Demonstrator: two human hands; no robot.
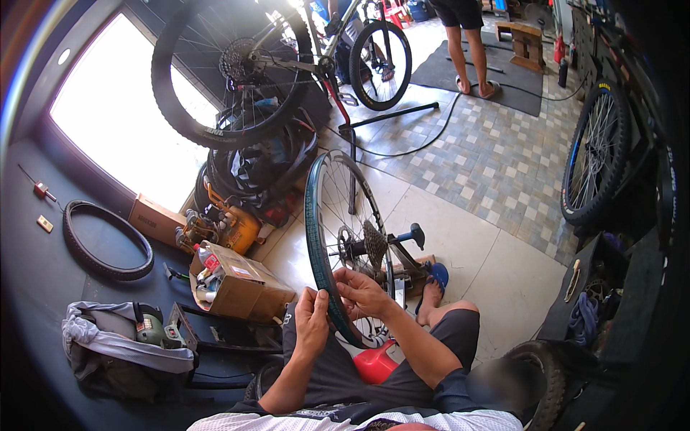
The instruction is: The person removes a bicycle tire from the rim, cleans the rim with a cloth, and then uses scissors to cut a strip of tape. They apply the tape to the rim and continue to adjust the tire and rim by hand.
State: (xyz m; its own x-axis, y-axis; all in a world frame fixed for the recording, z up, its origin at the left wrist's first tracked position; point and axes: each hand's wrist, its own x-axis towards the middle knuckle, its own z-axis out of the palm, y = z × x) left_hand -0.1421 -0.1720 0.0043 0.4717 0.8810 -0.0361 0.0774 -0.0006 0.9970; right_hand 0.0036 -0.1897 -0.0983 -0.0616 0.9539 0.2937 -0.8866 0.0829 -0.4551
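A bicycle wheel [338, 215] with a teal-lined rim and a rear sprocket cluster [375, 243] stands upright in front of me in a small stand [406, 262]. My left hand [310, 320] pinches the near lower part of the rim from the left. On the same stretch of rim, just to the right and slightly higher, my right hand [361, 291] has its fingers closed on the rim's edge. Both forearms come up from the bottom edge over my dark shorts. A red container [375, 363] sits under the wheel by my leg.
A bicycle [273, 65] hangs on a repair stand behind the wheel. To the left lie an open cardboard box [241, 284] of bottles, an orange compressor [230, 226], a loose tyre [108, 241] and a bag [122, 337]. Another wheel [596, 154] leans at right. A person [467, 43] stands at the back.
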